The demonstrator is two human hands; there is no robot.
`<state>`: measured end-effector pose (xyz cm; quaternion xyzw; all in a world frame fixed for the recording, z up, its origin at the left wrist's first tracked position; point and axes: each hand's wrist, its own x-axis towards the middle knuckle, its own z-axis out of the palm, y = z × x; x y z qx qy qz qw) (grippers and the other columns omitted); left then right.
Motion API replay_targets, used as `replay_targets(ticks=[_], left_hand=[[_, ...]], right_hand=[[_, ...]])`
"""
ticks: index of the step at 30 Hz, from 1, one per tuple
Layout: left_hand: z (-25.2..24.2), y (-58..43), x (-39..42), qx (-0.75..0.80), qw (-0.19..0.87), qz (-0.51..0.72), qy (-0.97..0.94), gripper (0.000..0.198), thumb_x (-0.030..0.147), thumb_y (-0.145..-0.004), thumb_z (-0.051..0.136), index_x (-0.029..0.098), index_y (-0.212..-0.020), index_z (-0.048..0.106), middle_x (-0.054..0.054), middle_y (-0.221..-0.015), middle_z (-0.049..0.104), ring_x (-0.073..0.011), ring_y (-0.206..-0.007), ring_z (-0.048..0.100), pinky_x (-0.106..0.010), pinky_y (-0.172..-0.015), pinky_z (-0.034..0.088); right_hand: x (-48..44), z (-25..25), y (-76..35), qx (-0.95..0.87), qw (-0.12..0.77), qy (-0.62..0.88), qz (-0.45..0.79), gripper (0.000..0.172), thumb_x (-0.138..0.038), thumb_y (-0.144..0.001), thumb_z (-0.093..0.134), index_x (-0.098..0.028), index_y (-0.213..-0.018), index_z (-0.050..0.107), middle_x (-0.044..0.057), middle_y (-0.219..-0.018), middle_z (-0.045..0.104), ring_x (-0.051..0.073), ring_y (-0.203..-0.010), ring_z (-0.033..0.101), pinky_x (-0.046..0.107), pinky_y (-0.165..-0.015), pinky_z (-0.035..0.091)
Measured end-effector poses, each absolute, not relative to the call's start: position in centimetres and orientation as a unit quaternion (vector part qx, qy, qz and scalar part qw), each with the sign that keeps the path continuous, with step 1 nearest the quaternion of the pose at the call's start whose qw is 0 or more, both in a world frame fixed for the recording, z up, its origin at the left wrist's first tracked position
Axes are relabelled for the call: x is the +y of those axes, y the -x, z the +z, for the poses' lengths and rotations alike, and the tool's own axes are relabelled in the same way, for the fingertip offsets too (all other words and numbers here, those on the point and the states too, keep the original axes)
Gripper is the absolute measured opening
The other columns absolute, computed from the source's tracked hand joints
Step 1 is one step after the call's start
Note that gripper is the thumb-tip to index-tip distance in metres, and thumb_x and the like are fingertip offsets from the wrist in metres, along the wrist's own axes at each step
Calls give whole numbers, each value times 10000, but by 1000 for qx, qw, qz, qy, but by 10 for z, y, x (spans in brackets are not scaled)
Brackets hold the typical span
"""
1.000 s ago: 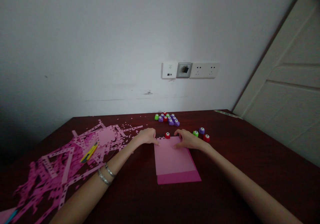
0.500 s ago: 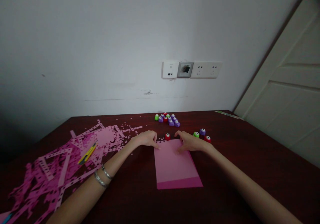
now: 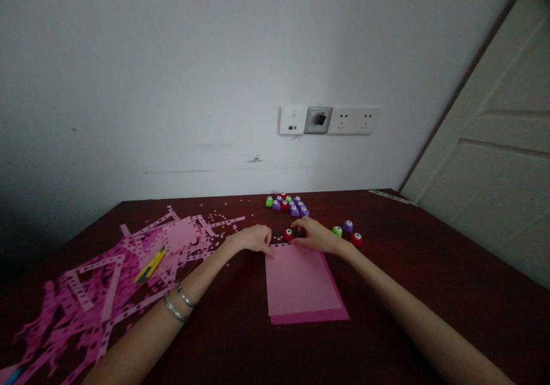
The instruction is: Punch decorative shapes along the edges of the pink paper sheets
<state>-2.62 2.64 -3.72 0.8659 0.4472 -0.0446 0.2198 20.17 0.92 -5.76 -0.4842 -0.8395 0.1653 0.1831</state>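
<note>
Pink paper lies on the dark desk as a pale sheet over a dark sheet, which shows along its near and right edges. The pair's long axis runs from the desk's far edge toward the person, its near end leaning slightly toward the desk's right edge. At the pale sheet's far edge, between the two hands, stands the red punch, upright, with a few dark spots along the paper just left of it.

The right hand is the nearer to the punch: its thumb and forefinger reach in from the right, parted and loosely curved, with the punch just beyond their tips. Whether either touches it I cannot tell, and the hand does not look closed on anything. The left hand sits slightly farther off, thumb laid on the pale sheet's far left corner, other fingers curled; whether they pinch the paper from below is hidden. Nor can I tell if the paper's edge sits inside the punch.

Toward the desk's right edge, just past the right hand, are a green punch and a purple punch. Scraps spread toward the left edge, with a yellow cutter on top
</note>
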Motion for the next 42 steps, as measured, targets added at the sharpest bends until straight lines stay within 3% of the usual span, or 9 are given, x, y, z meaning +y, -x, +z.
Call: replay_targets(ticks=[16,22,27,33,42], left_hand=[[-35,25,26,436,218,-65,-871,404,520,-553,672,165,-735,606,-8,-692,588,-141,-623,499,-234,-523,320],[-42,27,32,427,226,-59,-874,417,529,-551,676,173,-753,596,-9,-723,593,-138,-644,500,-228,-529,325],[-38,28,30,421,230,-60,-876,434,537,-555,669,169,-769,587,-8,-739,585,-132,-646,500,-220,-517,321],[-38,28,29,421,232,-57,-875,408,514,-559,681,171,-765,596,-12,-738,589,-131,-644,497,-224,-526,324],[-35,27,27,418,232,-62,-876,433,536,-566,660,163,-778,603,-23,-755,603,-149,-658,508,-236,-536,332]], right_hand=[[-1,-48,-191,-840,163,512,77,242,-363,-768,562,-213,-948,621,57,-1025,581,202,-891,565,279,-714,415],[-25,-32,-227,-819,196,535,57,206,-346,-768,563,-208,-908,625,64,-1007,580,204,-925,553,296,-766,428],[-51,-37,-274,-795,166,582,40,235,-389,-788,533,-227,-930,626,65,-1032,576,220,-954,549,321,-791,435],[-67,-52,-302,-763,132,633,26,245,-399,-789,513,-233,-936,617,79,-1134,533,246,-994,535,325,-712,473],[-69,-47,-297,-760,133,635,-33,255,-405,-774,517,-224,-935,597,87,-1003,564,255,-938,538,299,-618,458]])
